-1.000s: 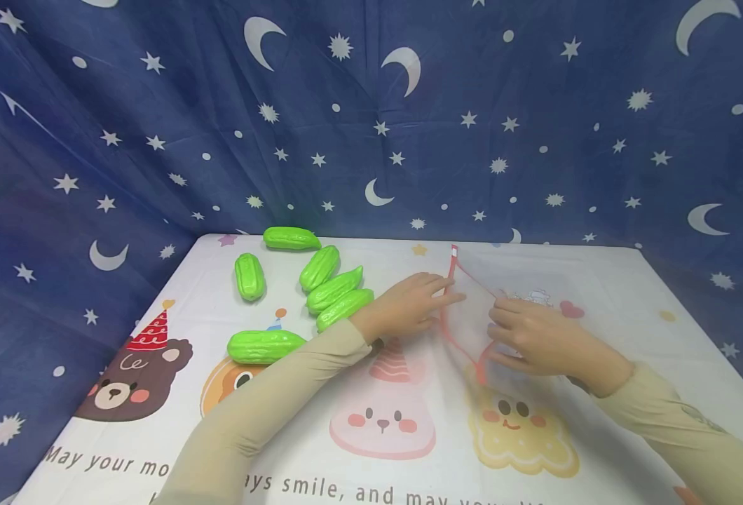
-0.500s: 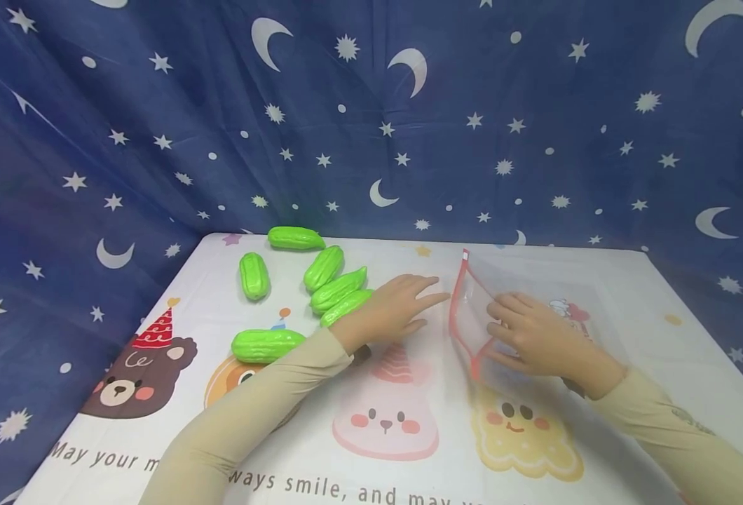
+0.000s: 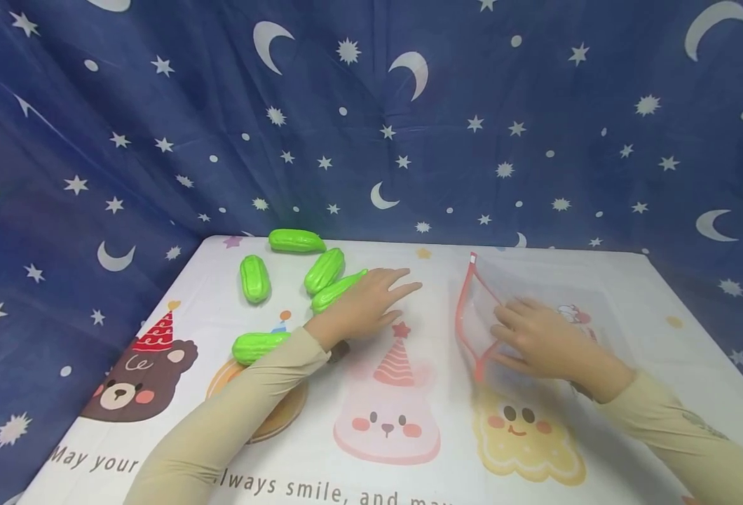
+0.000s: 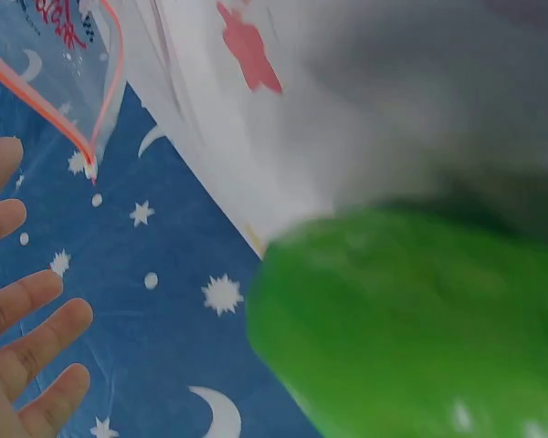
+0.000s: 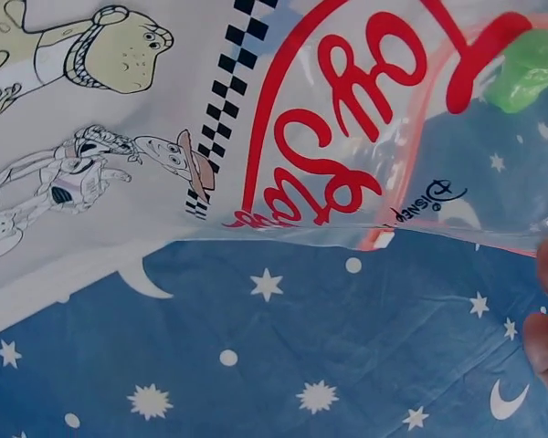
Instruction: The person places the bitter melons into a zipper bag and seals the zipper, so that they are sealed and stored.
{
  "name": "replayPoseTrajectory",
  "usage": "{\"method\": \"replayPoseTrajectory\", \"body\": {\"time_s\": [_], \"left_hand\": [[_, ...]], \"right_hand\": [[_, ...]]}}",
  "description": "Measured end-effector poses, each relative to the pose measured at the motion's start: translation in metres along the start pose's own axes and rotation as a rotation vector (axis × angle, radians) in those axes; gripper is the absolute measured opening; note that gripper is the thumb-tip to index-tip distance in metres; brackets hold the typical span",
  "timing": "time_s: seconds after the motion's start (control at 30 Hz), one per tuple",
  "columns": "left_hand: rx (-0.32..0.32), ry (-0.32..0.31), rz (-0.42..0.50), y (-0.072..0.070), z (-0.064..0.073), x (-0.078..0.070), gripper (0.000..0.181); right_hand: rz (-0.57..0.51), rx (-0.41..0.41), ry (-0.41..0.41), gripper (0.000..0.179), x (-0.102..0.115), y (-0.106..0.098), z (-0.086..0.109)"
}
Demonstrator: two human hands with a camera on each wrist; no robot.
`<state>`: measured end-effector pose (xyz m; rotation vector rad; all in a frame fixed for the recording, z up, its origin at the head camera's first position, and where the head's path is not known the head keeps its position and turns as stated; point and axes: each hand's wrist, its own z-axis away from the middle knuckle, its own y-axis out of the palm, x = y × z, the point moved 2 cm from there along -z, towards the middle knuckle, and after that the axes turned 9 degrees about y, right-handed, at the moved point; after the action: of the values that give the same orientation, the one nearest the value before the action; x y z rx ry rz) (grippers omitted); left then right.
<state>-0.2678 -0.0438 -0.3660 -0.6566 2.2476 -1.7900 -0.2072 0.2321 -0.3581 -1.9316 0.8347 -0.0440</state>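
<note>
Left hand [image 3: 365, 301]: fingers spread, grasping nothing, beside the clustered green gourds [image 3: 324, 271] and well left of the bag. Right hand [image 3: 532, 340]: fingers curled, gripping the edge of a clear, red-trimmed bag [image 3: 479, 319] on the right half of the counter [image 3: 652, 337]; bag mouth gapes left. Five gourds show in the head view, all left; nearest one partly hidden by the left sleeve [image 3: 239, 407].

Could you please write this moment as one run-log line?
left hand: empty, near green gourds | right hand: holds clear bag | red-trimmed mouth: gaping | gourds in view: on tabletop, outside bag
</note>
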Motion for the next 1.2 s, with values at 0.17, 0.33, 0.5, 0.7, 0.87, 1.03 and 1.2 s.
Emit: {"method": "replayPoseTrajectory", "body": {"time_s": [0.17,0.33,0.5,0.7,0.87,1.03,1.2], "left_hand": [[0.014,-0.034,0.003,-0.009,0.013,0.010,0.051],[0.026,-0.084,0.043,-0.018,0.027,0.023,0.051],[0.046,-0.128,0.019,-0.023,0.042,0.033,0.054],[0.072,-0.148,0.001,-0.022,0.060,0.033,0.056],[0.144,-0.162,-0.037,-0.019,0.071,0.029,0.060],[0.208,-0.182,-0.069,-0.019,0.077,0.025,0.065],[0.267,-0.197,-0.083,-0.017,0.079,0.022,0.065]], "right_hand": [[-0.013,-0.032,-0.005,0.047,-0.005,-0.001,0.000],[-0.033,-0.051,-0.013,0.046,-0.010,-0.004,0.000],[-0.046,-0.065,-0.025,0.046,-0.015,-0.006,0.001],[-0.044,-0.046,-0.018,0.046,-0.022,-0.008,0.002],[-0.034,-0.033,-0.020,0.046,-0.025,-0.007,0.003],[-0.040,-0.022,-0.019,0.046,-0.026,-0.007,0.004],[-0.040,-0.035,-0.028,0.046,-0.025,-0.007,0.003]]}}
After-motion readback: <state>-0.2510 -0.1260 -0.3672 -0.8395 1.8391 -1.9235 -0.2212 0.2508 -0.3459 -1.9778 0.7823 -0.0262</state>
